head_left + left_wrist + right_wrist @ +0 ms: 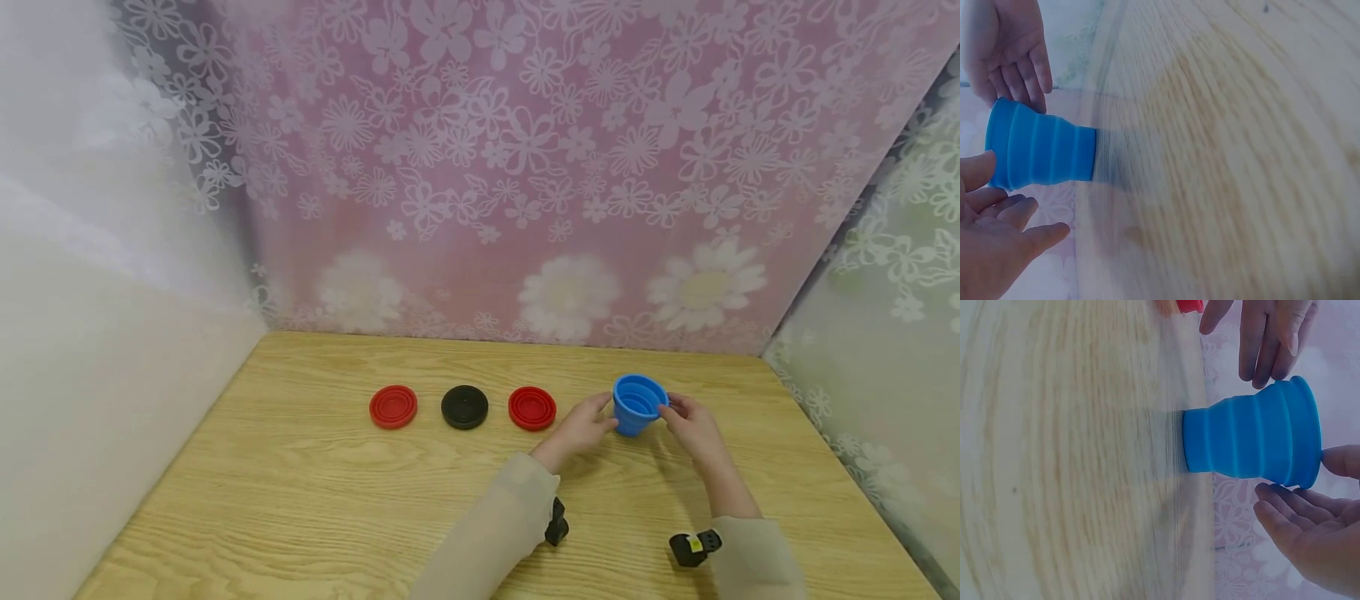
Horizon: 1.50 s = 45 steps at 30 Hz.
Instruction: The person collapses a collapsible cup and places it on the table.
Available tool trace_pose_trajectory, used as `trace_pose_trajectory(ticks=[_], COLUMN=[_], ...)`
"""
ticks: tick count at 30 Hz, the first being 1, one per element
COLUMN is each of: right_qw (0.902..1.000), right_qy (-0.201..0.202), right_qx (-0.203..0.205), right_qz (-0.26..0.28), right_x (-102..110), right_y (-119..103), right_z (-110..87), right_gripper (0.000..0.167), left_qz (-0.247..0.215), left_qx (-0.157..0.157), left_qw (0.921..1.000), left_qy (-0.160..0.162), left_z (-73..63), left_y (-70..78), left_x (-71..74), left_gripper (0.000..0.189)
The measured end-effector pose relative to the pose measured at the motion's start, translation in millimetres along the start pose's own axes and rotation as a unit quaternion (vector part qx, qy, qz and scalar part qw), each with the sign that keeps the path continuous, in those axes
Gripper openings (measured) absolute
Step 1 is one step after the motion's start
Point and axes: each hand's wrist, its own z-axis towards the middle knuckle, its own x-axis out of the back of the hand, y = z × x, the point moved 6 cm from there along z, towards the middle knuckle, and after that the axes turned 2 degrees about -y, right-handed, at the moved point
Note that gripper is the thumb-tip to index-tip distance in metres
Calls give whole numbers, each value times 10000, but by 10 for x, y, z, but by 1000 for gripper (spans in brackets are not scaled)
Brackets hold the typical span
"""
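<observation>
A blue collapsible cup (637, 405), drawn out to its full stepped height, stands upright on the wooden table at the right. On its left side is my left hand (581, 431); the right wrist view shows its fairly straight fingers (1260, 362) at the cup's wall. My right hand (694, 429) holds the cup from the other side. Its thumb is against the rim and its fingers lie along the outer wall, as the right wrist view shows. In the left wrist view the cup (1041, 147) sits between both hands.
Left of the cup, a red flattened cup (532, 408), a black one (465, 407) and another red one (393, 407) lie in a row on the wooden table (322, 500). A pink flowered curtain (480, 183) hangs behind, with pale sheets at both sides.
</observation>
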Motion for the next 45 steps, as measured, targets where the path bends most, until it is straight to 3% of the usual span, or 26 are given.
trace_pose_trajectory(ticks=[6,11,18,28,37,45], right_qw=[9999,9996,9967,9918,9860,9738], right_qy=[-64,-23,24,-108,-304,-342], right_qx=[101,210,710,1095,1284,1576], right_qz=[28,160,391,656,1024,1605], right_x=[-42,-75,-159,-422,-694,-852], right_y=[-37,-83,-246,-442,-648,-817], right_z=[3,-23,-107,-214,-270,-272], right_gripper=[52,50,48,50,49,50], left_qz=[21,-126,-443,-864,-1622,-1384], left_qx=[-184,-83,159,-641,-854,-1087], left_qw=[9998,9999,9965,9840,9690,9657], left_qy=[-32,69,688,1419,1657,1907], left_z=[-23,-62,-216,-558,-896,-1260], left_y=[40,18,2,-51,-105,244], left_x=[27,70,279,617,870,1194], left_gripper=[46,45,37,24,25,32])
